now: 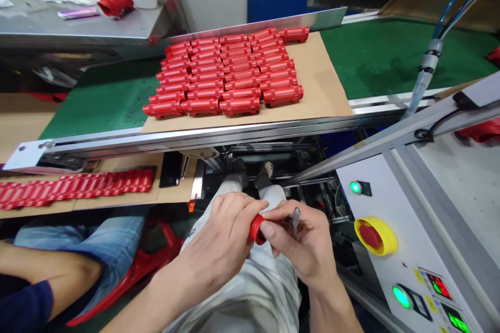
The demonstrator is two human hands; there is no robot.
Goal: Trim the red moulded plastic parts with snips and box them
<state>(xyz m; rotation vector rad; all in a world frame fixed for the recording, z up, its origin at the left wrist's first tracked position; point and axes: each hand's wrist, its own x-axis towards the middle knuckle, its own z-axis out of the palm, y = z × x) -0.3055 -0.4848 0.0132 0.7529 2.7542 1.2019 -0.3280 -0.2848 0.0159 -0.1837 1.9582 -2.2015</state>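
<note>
My left hand (219,239) grips a red plastic cylindrical part (257,230), and only its round end shows; the rest is hidden inside my fingers. My right hand (300,242) pinches a small metal tool (296,220) and presses against the same part's end. Both hands are held over my lap. Beyond them, several rows of matching ribbed red parts (226,75) lie on a cardboard sheet (322,88) on a green conveyor belt (390,57).
A steel conveyor rail (195,133) runs between my hands and the belt. To the right stands a control panel (390,223) with a yellow-ringed emergency stop. At lower left, a co-worker's arm (50,270) rests near a knee. More red parts (74,188) lie on cardboard beside a phone (171,169).
</note>
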